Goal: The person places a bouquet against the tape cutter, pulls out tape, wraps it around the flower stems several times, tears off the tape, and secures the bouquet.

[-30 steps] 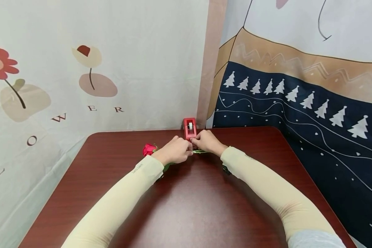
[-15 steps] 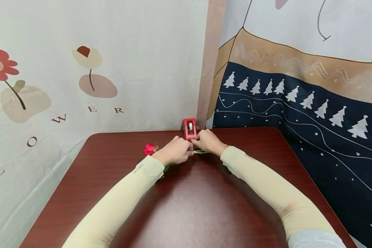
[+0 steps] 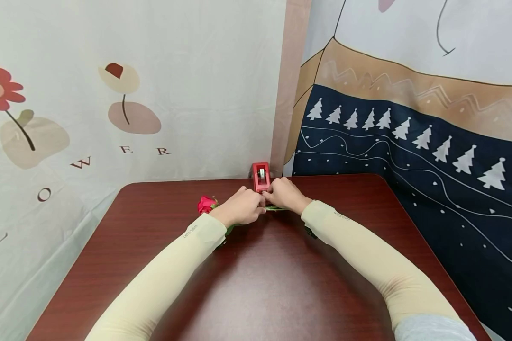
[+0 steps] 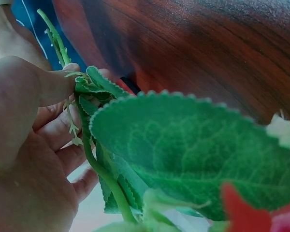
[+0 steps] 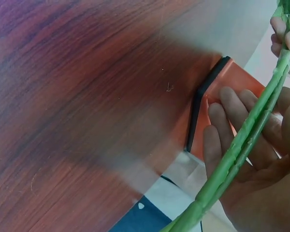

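Note:
My left hand (image 3: 242,207) pinches the green rose stems (image 4: 62,48) between thumb and fingers. A red rose bloom (image 3: 205,205) pokes out left of that wrist, and a large serrated leaf (image 4: 183,145) fills much of the left wrist view. Beyond the left fingers two stems (image 5: 234,152) run side by side, crossing in front of my right palm. My right hand (image 3: 287,195) is at the front of a red tape dispenser (image 3: 261,177), its bent fingers (image 5: 220,116) overlapping the dispenser's side in the right wrist view. I cannot tell what the right thumb and forefinger hold.
The dispenser stands by the far edge of a dark red-brown wooden table (image 3: 273,284). Behind it hangs a pale cloth (image 3: 213,94) printed with flowers and letters. A navy cloth (image 3: 409,175) with white trees borders the right side.
Both hands stay almost in place beside the dispenser, with the stems held as before. The right forearm has shifted very slightly left.

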`<action>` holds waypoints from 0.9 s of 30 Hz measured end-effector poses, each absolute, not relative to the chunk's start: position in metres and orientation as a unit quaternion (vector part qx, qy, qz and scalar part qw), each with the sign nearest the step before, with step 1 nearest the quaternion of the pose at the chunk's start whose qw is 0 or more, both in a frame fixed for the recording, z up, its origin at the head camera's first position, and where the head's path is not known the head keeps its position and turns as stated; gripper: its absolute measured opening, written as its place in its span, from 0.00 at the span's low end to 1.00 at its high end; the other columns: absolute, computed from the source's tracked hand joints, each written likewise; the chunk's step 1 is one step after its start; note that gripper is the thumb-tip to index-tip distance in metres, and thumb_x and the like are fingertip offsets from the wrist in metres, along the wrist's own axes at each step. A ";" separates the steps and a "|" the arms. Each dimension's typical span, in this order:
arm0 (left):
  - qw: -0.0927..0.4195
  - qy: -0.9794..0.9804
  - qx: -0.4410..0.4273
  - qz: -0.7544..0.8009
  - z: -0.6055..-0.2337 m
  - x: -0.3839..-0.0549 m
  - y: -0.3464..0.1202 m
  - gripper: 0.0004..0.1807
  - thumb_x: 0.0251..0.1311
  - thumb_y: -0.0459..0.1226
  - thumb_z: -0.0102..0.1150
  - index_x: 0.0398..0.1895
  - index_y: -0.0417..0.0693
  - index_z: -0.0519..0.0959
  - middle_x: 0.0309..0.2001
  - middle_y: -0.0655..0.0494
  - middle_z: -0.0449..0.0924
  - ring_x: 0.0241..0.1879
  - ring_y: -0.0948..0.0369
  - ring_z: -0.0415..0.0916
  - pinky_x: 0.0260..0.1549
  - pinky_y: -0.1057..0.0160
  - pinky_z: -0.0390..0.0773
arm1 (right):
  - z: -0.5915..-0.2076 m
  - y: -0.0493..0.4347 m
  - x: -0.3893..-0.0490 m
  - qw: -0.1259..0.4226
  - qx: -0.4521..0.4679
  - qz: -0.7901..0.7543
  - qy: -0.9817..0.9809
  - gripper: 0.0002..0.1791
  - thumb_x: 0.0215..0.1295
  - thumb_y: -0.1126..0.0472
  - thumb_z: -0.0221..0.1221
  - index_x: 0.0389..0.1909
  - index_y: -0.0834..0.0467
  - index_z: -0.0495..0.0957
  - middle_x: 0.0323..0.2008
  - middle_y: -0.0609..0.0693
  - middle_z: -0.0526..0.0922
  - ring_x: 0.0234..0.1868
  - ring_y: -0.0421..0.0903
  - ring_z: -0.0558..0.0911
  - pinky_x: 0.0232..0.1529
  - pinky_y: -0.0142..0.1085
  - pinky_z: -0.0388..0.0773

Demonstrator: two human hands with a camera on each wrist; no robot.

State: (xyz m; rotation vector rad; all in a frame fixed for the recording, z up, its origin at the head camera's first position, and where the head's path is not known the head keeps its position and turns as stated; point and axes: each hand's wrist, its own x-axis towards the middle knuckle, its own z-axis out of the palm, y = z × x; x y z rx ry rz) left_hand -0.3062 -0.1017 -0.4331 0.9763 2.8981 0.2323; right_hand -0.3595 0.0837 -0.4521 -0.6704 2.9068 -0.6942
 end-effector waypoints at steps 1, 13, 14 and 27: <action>0.037 0.944 0.318 0.076 -0.433 -0.306 -0.102 0.08 0.78 0.43 0.66 0.43 0.53 0.91 0.37 0.60 0.92 0.43 0.55 0.87 0.54 0.51 0.73 | -0.452 0.084 -0.360 0.038 -0.220 -0.225 0.948 0.23 0.79 0.53 0.64 0.20 0.51 0.89 0.15 0.45 0.81 0.25 0.43 0.79 0.30 0.33 0.74; 0.050 0.944 0.319 0.064 -0.436 -0.305 -0.100 0.08 0.77 0.43 0.67 0.39 0.54 0.90 0.34 0.62 0.90 0.41 0.59 0.85 0.55 0.51 0.73 | -0.463 0.090 -0.361 0.086 -0.220 -0.229 0.944 0.21 0.79 0.51 0.65 0.24 0.52 0.91 0.16 0.44 0.80 0.28 0.43 0.79 0.31 0.33 0.74; 0.053 0.944 0.321 0.063 -0.437 -0.305 -0.100 0.08 0.77 0.43 0.67 0.39 0.54 0.90 0.34 0.62 0.90 0.42 0.59 0.85 0.55 0.51 0.73 | -0.464 0.091 -0.361 0.087 -0.223 -0.230 0.943 0.22 0.79 0.50 0.64 0.24 0.53 0.92 0.15 0.44 0.79 0.28 0.43 0.79 0.31 0.33 0.73; 0.029 0.930 0.359 0.078 -0.427 -0.306 -0.108 0.06 0.74 0.42 0.69 0.39 0.57 0.92 0.33 0.67 0.91 0.42 0.60 0.88 0.54 0.51 0.74 | -0.448 0.097 -0.358 0.129 -0.204 -0.243 0.940 0.28 0.84 0.46 0.59 0.24 0.55 0.93 0.21 0.47 0.89 0.27 0.43 0.86 0.36 0.35 0.80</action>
